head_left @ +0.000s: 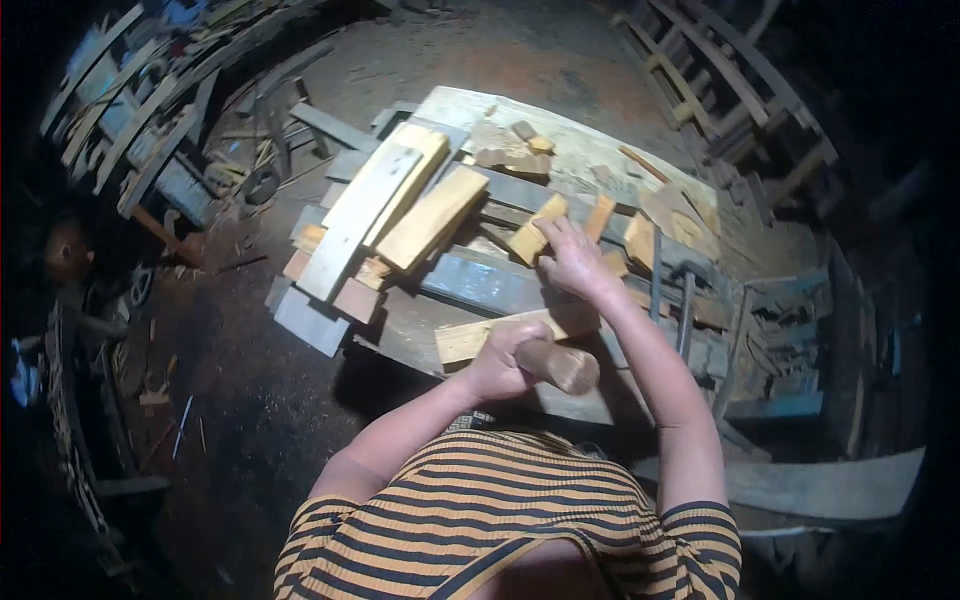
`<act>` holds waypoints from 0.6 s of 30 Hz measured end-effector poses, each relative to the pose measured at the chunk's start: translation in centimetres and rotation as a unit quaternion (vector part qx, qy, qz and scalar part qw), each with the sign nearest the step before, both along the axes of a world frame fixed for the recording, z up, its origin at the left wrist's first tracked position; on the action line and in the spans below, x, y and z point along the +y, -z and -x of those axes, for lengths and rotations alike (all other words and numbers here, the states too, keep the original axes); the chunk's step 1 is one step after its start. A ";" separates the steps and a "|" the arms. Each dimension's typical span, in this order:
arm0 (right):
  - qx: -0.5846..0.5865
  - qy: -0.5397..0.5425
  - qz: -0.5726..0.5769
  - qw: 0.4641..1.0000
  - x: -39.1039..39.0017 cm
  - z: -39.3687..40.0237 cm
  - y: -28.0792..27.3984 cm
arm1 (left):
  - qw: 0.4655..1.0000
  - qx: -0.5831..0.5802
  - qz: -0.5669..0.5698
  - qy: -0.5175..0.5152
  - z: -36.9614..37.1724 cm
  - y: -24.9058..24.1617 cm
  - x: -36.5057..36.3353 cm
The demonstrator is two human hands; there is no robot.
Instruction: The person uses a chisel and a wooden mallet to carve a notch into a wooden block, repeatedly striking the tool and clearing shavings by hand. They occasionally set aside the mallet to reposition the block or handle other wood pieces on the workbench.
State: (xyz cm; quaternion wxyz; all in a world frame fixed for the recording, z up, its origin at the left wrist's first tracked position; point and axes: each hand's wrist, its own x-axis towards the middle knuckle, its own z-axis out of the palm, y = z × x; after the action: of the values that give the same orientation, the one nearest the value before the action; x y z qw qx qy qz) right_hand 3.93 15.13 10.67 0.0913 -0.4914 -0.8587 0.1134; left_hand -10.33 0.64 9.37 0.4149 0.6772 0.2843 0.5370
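Observation:
My left hand (pixel 500 362) is wrapped around a thick round piece of wood (pixel 562 368), its cut end facing up toward me. Beneath that hand a pale wooden board (pixel 458 343) lies across the near side of the workbench. Farther forward, my right hand (pixel 577 260) grips the edge of a small yellowish wood block (pixel 534 232) with fingers and thumb. Left of the block rests a longer squared timber piece (pixel 432 218). A shiny grey metal-like strip (pixel 480 283) runs between my two hands, partly covered by the right one.
Long planks (pixel 362 215) are stacked at the bench's left. Small offcuts (pixel 600 216) and two dark bar-shaped tools (pixel 687 315) lie right of my right hand. Wooden racks (pixel 715 80) stand at far right, and piled scrap wood (pixel 150 110) at far left.

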 end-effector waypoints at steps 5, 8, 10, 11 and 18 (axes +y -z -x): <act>-0.025 -0.094 -0.037 0.995 2.7 6.8 -0.6 | 0.999 0.006 -0.037 -0.010 0.2 0.5 0.1; 0.028 -0.169 0.021 0.985 3.3 11.6 0.4 | 0.999 -0.024 -0.044 -0.008 0.7 -0.2 -0.1; 0.003 -0.291 -0.003 0.957 3.0 14.4 0.5 | 0.998 -0.024 -0.056 -0.009 0.8 0.4 0.1; -0.016 -0.317 -0.014 0.948 2.5 15.6 0.7 | 0.998 -0.035 -0.056 -0.005 0.9 0.6 0.1; -0.055 -0.348 -0.093 0.931 1.3 18.7 1.4 | 0.997 -0.054 -0.057 -0.010 1.3 0.2 0.2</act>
State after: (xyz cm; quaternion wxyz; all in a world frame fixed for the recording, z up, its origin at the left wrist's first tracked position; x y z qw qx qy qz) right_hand -14.78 16.38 9.23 0.0440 -0.1564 -0.9862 0.0301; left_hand -11.63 0.80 9.19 0.3855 0.6668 0.2370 0.5922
